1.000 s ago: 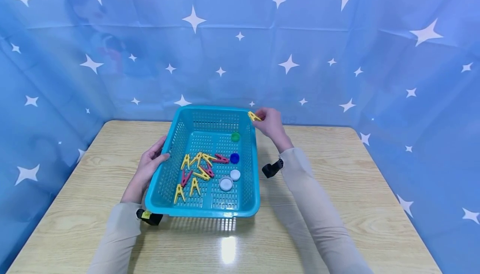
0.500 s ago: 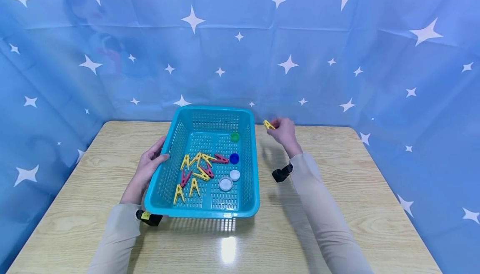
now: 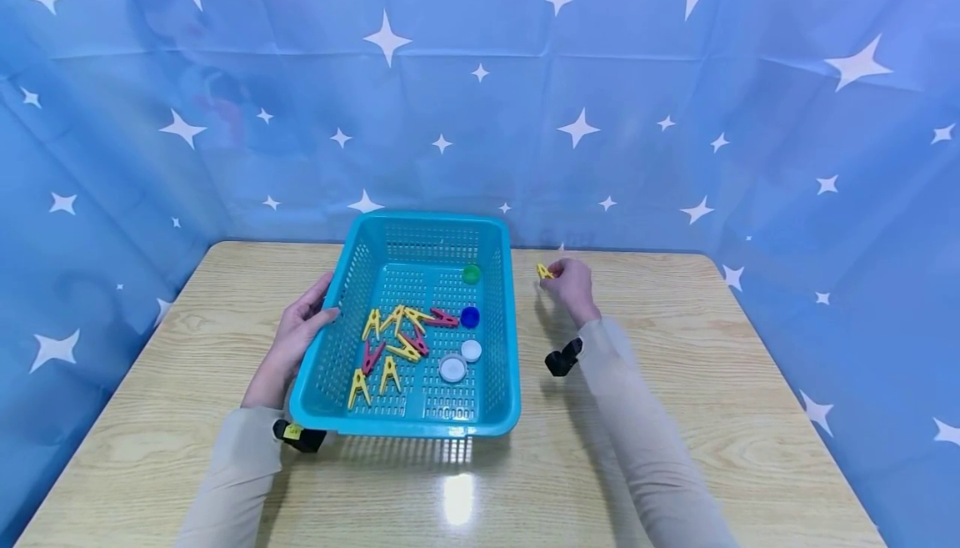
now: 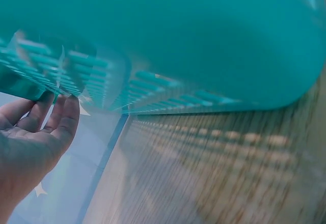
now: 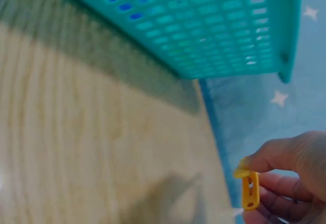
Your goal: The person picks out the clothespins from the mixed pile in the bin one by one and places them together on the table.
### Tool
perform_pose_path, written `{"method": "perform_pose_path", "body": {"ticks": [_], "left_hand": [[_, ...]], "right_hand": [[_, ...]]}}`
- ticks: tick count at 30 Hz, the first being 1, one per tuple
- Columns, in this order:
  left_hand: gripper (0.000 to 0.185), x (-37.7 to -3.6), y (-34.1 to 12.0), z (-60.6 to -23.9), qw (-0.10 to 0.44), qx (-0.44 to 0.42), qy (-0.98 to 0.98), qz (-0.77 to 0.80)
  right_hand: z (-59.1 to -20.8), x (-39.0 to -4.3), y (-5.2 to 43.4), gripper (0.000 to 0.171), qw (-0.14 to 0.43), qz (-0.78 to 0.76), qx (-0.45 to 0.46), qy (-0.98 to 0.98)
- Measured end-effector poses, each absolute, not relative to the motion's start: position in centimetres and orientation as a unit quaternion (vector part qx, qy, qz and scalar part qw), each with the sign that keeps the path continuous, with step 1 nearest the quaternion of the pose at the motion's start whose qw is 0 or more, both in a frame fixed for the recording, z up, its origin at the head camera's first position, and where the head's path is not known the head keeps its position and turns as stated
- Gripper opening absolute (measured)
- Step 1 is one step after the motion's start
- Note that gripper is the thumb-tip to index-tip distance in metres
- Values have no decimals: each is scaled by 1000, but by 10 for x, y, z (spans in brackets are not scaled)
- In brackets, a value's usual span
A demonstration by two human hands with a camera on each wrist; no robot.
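While my right hand point(image 3: 573, 283) pinches the yellow clothespin point(image 3: 543, 271) right of the teal basket point(image 3: 501, 348), I judge it light, stiff plastic, best gripped by its tail ends.

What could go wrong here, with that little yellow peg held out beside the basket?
The right hand only pinches the yellow clothespin at its tips, above the bare table, so it might slip and drop. The left hand rests on the teal basket wall; a nudge could slide the basket and jumble the pegs and bottle caps inside.
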State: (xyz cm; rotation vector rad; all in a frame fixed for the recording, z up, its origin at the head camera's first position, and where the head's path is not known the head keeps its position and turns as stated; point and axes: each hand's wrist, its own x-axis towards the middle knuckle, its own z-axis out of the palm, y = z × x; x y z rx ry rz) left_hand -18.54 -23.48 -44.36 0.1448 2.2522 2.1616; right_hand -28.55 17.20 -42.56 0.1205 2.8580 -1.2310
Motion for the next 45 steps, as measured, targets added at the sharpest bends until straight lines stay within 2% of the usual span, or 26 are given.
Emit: {"method": "perform_pose_path", "body": {"ticks": [14, 36, 45], "left_hand": [[57, -184, -234, -442, 14, 39, 723, 690], [58, -184, -234, -442, 17, 37, 730, 683], [58, -184, -234, -442, 21, 32, 729, 683]], "right_hand": [[-458, -284, 176, 31, 10, -398, 63, 915], [-463, -281, 162, 34, 15, -393, 83, 916], [-458, -280, 165, 35, -27, -398, 62, 915]]}}
